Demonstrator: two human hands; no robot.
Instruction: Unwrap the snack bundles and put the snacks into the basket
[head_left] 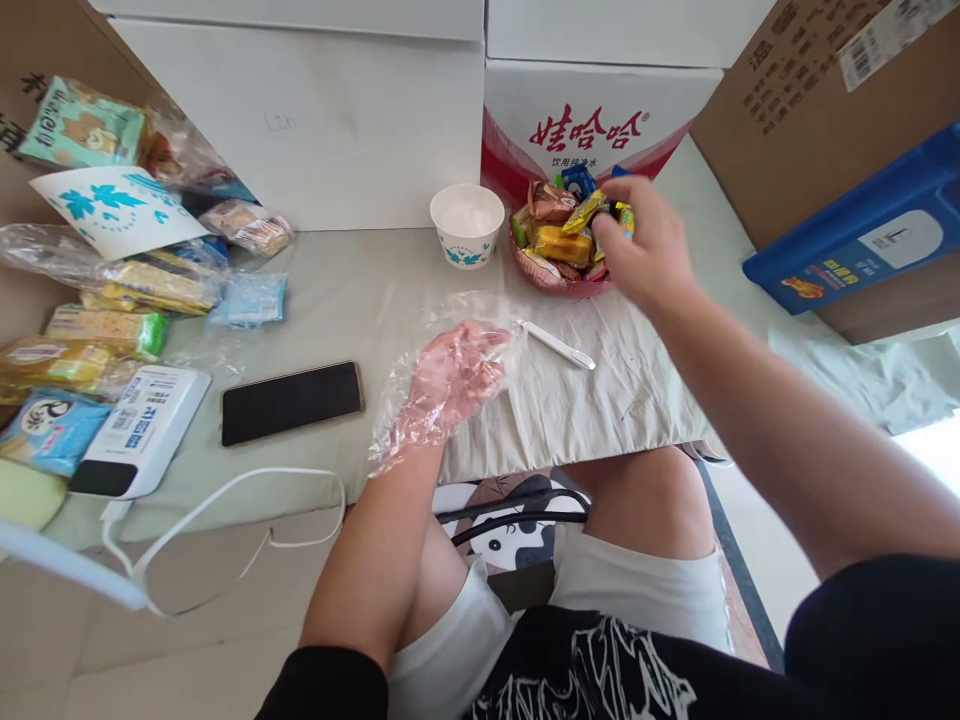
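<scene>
A loose, clear plastic glove [390,415] covers my left hand [466,368], which rests palm up above the table with its fingers loosely bent and nothing in it. My right hand [646,240] is bare and reaches over the right side of a red bowl [551,283] filled with wrapped snacks. Its thumb and forefinger close around a small yellow wrapped candy [625,218]. Another yellow-wrapped candy [583,213] lies just left of the fingertips. Between my hands, a white plastic utensil [559,346] lies on the cloth. A white paper cup [468,228] with blue leaves stands left of the bowl.
At left lie a black phone [292,403], a white boxy device [142,430] with a white cable [247,472], and piled snack packets [135,285]. White boxes [315,120] line the back. A blue package [862,230] leans against a brown carton [787,120] at right.
</scene>
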